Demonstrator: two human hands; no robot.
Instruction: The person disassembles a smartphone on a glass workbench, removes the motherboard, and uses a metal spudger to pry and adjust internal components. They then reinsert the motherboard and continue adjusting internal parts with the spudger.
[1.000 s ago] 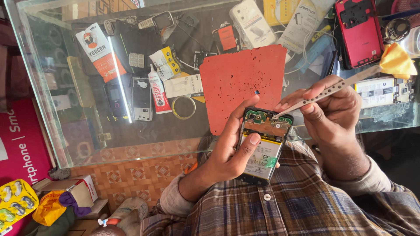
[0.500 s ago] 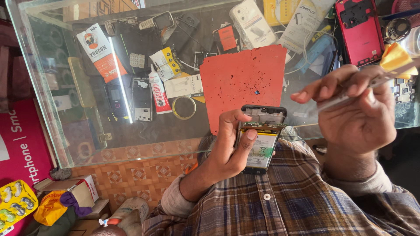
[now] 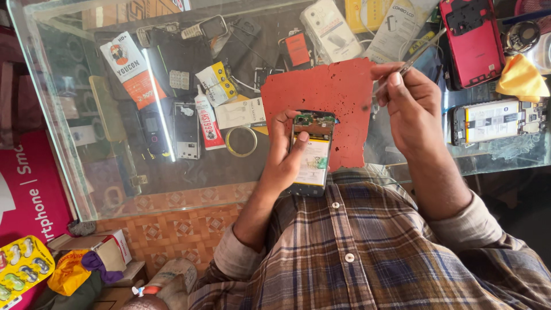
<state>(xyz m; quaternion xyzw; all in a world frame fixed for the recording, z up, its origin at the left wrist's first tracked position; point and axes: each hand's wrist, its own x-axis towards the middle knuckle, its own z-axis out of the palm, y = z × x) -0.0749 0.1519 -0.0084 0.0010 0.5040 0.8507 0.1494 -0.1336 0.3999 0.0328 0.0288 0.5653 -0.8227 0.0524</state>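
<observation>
My left hand (image 3: 285, 150) grips an opened phone (image 3: 310, 152) with its back off, showing a yellow battery and a green circuit board at the top. The thumb rests on the battery. The phone is held over the near edge of a red work mat (image 3: 333, 92) on a glass counter. My right hand (image 3: 410, 109) is raised to the right of the phone, above the mat's right edge, pinching metal tweezers (image 3: 418, 53) that point up and away from the phone.
The glass counter (image 3: 172, 166) holds a red phone back cover (image 3: 473, 37), another opened phone (image 3: 493, 120), a yellow cloth (image 3: 521, 77), a glue tube (image 3: 208, 121), a tape ring (image 3: 241, 141) and several small packets. Boxes and a yellow tray (image 3: 23, 270) lie on the floor at left.
My right hand has lifted the tweezers off the phone's circuit board and swung them up to the right. My left hand has brought the phone a little lower and nearer.
</observation>
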